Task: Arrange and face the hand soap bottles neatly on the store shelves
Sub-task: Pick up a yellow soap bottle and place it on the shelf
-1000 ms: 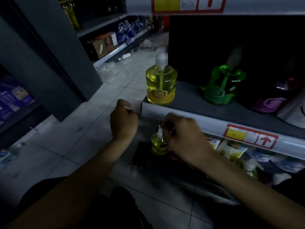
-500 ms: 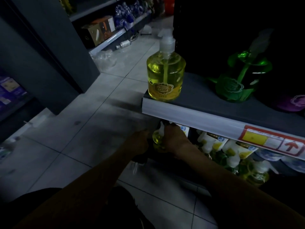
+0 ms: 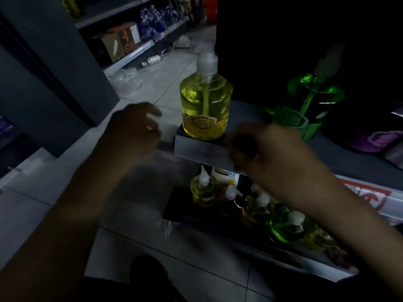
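Observation:
A large yellow pump bottle [image 3: 206,105] stands at the left end of the upper shelf [image 3: 200,149]. Further right on it are a green pump bottle [image 3: 305,105] and a purple one [image 3: 375,140] in the dark. On the lower shelf [image 3: 174,211] stand a small yellow bottle [image 3: 202,190], a reddish one [image 3: 229,203], another yellow one [image 3: 255,210] and a green one [image 3: 285,227] in a row. My left hand [image 3: 135,129] hovers blurred, left of the large yellow bottle, fingers loosely curled, holding nothing. My right hand [image 3: 272,153] is blurred in front of the upper shelf's edge, nothing visible in it.
A red arrow tag [image 3: 370,197] sits on the shelf's price strip at right. Across the tiled aisle, another shelf unit holds cardboard boxes [image 3: 117,42] and blue packs [image 3: 157,20]. Crumpled clear plastic [image 3: 126,79] and a fallen bottle [image 3: 152,61] lie on the floor.
Both hands have risen from the lower shelf to the upper shelf's edge. My right hand has let go of the small yellow bottle, which now stands on the lower shelf.

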Available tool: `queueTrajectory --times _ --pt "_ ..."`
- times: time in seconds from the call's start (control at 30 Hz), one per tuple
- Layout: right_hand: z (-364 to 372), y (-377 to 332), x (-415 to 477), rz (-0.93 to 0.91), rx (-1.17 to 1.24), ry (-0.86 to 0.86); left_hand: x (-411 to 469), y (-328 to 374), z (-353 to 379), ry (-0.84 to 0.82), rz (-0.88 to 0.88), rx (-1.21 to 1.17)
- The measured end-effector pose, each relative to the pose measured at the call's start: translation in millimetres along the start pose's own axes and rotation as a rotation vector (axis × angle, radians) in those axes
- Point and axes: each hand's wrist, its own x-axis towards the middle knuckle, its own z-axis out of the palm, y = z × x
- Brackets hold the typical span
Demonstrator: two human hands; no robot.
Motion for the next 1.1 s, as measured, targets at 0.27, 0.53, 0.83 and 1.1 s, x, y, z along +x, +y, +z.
queueTrajectory --times 0.27,0.53,0.83,1.1 --pt "0 31 5 0.192 0.096 0.561 -22 80 18 -0.182 0.195 -0.379" --pt "-36 63 6 0.420 0.072 0.525 -11 113 35 -0.290 0.210 -0.304" --pt "-53 89 59 0.601 0.543 0.298 27 140 54 -0.104 0.230 -0.517" --pt "-26 46 27 0.135 0.167 0.397 50 152 75 -0.170 0.076 -0.525"
